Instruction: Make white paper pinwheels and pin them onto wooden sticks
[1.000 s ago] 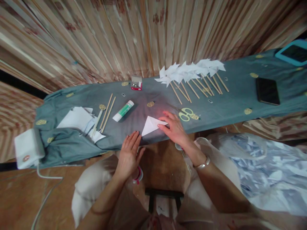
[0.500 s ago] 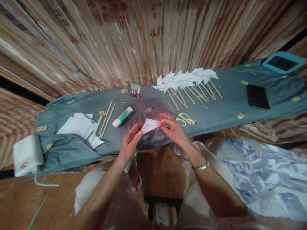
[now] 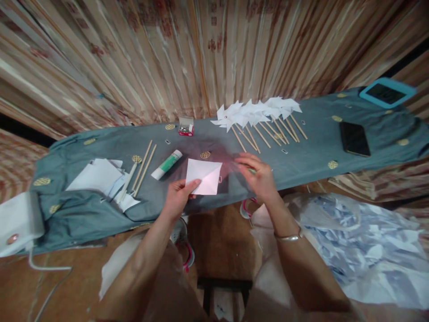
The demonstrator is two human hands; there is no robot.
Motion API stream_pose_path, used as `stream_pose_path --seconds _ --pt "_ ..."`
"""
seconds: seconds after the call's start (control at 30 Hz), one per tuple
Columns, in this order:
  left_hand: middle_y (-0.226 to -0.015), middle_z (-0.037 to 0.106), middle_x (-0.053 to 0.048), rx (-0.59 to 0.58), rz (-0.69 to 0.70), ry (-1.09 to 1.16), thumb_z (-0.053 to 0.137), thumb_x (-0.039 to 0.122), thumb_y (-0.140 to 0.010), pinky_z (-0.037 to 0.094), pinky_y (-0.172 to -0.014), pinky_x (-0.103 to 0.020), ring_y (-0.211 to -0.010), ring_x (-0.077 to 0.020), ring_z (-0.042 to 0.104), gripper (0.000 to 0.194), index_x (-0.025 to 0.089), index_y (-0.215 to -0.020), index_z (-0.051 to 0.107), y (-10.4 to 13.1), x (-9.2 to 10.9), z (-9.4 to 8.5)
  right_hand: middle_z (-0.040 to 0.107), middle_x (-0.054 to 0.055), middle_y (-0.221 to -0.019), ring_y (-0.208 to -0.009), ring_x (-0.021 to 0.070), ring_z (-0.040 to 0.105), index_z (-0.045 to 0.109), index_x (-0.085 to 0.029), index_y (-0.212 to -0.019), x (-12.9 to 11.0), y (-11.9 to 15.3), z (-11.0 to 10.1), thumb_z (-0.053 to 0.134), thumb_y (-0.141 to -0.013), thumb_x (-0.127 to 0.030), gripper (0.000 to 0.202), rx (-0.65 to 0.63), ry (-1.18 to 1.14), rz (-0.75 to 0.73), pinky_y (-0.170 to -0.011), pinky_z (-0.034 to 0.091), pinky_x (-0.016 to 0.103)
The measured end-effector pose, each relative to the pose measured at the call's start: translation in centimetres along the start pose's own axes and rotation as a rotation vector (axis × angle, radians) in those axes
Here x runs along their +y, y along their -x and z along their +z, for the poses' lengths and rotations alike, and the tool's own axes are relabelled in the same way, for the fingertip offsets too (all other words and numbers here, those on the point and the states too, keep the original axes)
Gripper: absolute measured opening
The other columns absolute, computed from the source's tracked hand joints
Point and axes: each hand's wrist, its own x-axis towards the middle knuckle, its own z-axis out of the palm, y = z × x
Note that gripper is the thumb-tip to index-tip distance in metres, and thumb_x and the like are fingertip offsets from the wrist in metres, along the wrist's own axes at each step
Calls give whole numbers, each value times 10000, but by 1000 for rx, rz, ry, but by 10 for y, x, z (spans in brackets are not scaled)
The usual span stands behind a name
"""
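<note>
My left hand (image 3: 179, 196) pinches a white square of paper (image 3: 209, 176) at its left edge, thumb on top; a diagonal crease runs across the sheet. To the right of the paper, my right hand (image 3: 257, 175) is closed round the scissors (image 3: 252, 171), of which only a bit of green handle shows between the fingers. A glue stick (image 3: 166, 164) lies left of the paper. Behind my right hand, white paper pinwheels on wooden sticks (image 3: 258, 114) lie in an overlapping row.
Loose paper sheets (image 3: 95, 176) and two wooden sticks (image 3: 144, 167) lie at the left, near a white device (image 3: 20, 221) with a cable. A small box of pins (image 3: 186, 127) stands at the back. A phone (image 3: 355, 137) and a blue-framed tablet (image 3: 387, 93) lie right; a bag of paper pieces (image 3: 365, 241) is below.
The folded paper has been opened out into a square and is now held by my left hand alone. My right hand has let go of it, moved right and closed on the scissors.
</note>
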Motion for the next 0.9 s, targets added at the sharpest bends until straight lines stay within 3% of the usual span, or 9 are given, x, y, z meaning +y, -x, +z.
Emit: stream_pose_path --seconds 0.07,0.17,0.4,0.5,0.6,0.67,0.73,0.9 --pt "-580 632 -20 53 34 -12 826 449 -540 391 -442 -207 -478 -91 482 361 123 -623 694 -2 2 -2 713 95 -1098 -1061 247 646 723 -212 -971 11 2 -11 515 -873 -244 233 58 244 6 -965 486 426" --pt "-522 580 4 112 120 -67 793 432 -565 396 -450 -211 -474 -97 466 328 126 -595 680 -7 5 -6 720 159 -1058 -984 308 653 697 -134 -1048 23 7 -19 537 -852 -219 267 -17 533 -5 -912 492 469" --pt "-471 492 25 145 298 -197 733 388 -643 295 -431 -207 -453 -84 398 296 141 -520 625 -22 5 -15 723 188 -994 -920 326 661 668 -109 -1079 24 3 -14 577 -780 -146 315 -112 693 -18 -844 506 469" --pt "-503 534 14 165 319 -180 735 398 -660 337 -440 -213 -464 -97 433 283 140 -571 657 -27 5 -18 744 116 -918 -851 280 683 688 -178 -1015 16 3 -10 623 -753 -193 271 -117 479 82 -818 522 444" --pt "-558 597 -4 187 333 -127 742 403 -662 403 -464 -220 -489 -108 485 270 137 -643 698 -31 10 -18 743 54 -839 -750 205 684 687 -213 -913 6 7 -2 683 -710 -284 215 -119 -32 273 -671 532 337" --pt "-578 618 -8 205 328 -91 748 409 -650 433 -470 -220 -499 -110 506 277 135 -668 711 -32 15 -17 743 51 -821 -679 178 672 677 -204 -909 -2 10 5 738 -661 -342 290 -154 -380 439 -526 475 265" --pt "-574 620 -4 231 318 -64 761 420 -633 445 -468 -216 -504 -109 516 294 132 -677 717 -34 19 -16 749 47 -822 -674 163 676 685 -200 -909 -10 12 10 787 -614 -349 346 -174 -625 555 -504 441 232" --pt "-585 633 -3 274 323 4 777 417 -615 458 -487 -214 -529 -112 541 306 130 -707 723 -40 25 -15 759 59 -908 -737 147 691 734 -215 -969 -25 14 11 825 -609 -294 379 -338 -856 671 -556 459 216"
